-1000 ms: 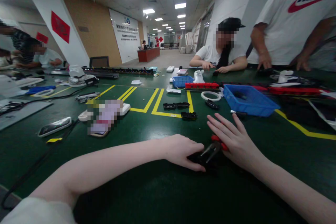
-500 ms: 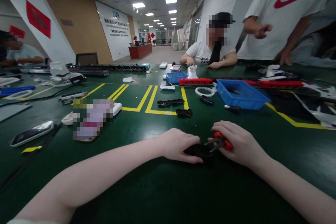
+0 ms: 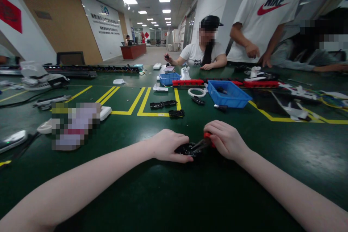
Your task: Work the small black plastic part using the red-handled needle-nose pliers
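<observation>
In the head view, my left hand (image 3: 172,146) is closed on a small black plastic part (image 3: 187,150), thumb in front and fingers behind, low over the green table. My right hand (image 3: 225,140) is wrapped round the red handles of a pair of pliers (image 3: 200,145). The metal jaws point left and lie against the top of the black part; whether they grip anything there I cannot tell. Beyond my hands, a similar black part (image 3: 176,113) and a longer black piece (image 3: 163,104) lie by the yellow tape.
A blue bin (image 3: 230,94) stands to the right, with a small blue tray (image 3: 169,78) farther back. Red strips (image 3: 187,82) and a white ring (image 3: 197,92) lie near them. A phone-like object (image 3: 77,127), blurred out, is at left. Two people are across the table.
The view has swung right, so things appear shifted left. The pliers' jaws have come onto the black part, now turned to point flatter. The seated person across has raised one hand holding something dark.
</observation>
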A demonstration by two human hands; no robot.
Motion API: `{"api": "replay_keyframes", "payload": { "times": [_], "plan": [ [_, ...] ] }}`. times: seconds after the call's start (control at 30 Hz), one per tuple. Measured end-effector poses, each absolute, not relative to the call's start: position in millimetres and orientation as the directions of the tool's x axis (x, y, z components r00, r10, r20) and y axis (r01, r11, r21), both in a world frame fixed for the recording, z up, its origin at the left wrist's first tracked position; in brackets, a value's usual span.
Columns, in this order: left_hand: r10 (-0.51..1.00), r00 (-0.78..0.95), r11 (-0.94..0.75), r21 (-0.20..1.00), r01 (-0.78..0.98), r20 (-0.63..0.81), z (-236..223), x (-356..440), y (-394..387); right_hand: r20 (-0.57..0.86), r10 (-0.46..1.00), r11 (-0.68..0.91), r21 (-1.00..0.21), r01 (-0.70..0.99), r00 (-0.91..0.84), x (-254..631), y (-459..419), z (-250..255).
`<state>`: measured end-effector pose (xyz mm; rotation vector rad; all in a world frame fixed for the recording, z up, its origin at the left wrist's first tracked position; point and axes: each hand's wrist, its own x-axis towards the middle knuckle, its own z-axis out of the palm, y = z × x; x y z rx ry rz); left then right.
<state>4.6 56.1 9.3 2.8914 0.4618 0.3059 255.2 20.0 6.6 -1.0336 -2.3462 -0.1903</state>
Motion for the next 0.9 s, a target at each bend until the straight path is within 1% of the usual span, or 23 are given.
{"api": "replay_keyframes", "payload": {
  "times": [0.13,0.2,0.37,0.6,0.73,0.9],
  "plan": [
    [0.312,0.936,-0.94,0.195,0.279,0.163,9.1,4.1,56.3,0.56,0.614,0.744,-0.174,0.645,-0.557,257.7,22.5,1.4],
    [0.309,0.937,-0.944,0.17,0.282,0.161,9.1,3.9,55.7,0.551,0.613,0.75,-0.182,0.635,-0.566,257.6,22.8,0.9],
    [0.32,0.932,-0.947,0.098,0.307,0.171,8.1,5.0,51.5,0.557,0.607,0.728,-0.104,0.677,-0.567,253.5,19.4,6.2],
    [0.329,0.93,-0.944,0.054,0.325,0.163,5.7,6.3,48.4,0.57,0.524,0.742,0.06,0.668,-0.633,248.6,16.3,9.9],
    [0.321,0.932,-0.947,0.024,0.322,0.169,6.5,6.6,47.7,0.57,0.538,0.722,0.069,0.689,-0.621,248.4,16.2,9.1],
    [0.317,0.933,-0.948,0.024,0.317,0.17,7.0,6.7,47.1,0.574,0.544,0.71,0.076,0.7,-0.613,248.7,16.7,7.9]
  ]
}}
